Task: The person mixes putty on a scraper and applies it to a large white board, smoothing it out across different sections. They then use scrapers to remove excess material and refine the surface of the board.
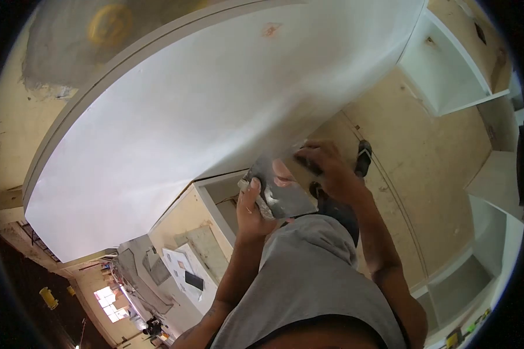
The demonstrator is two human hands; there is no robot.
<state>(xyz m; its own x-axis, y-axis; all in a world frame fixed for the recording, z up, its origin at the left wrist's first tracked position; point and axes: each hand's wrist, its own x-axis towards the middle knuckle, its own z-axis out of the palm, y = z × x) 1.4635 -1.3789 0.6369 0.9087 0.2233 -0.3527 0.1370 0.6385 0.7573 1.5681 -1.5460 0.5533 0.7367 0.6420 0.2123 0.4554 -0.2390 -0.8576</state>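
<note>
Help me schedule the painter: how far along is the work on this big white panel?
Done: most of the white panel looks evenly white. In hand: the left hand holds a grey plate smeared with white, while the right hand works at the panel's near edge. Left, probably: that edge and a brownish spot near the far side.

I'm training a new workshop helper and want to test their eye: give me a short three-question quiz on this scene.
1. True or false: the left hand holds the grey sheet.
2. What colour is the large panel? A white, B black, C red.
3. Name the white furniture at the view's upper right.
Key: 1 true; 2 A; 3 an open shelf unit.
</note>
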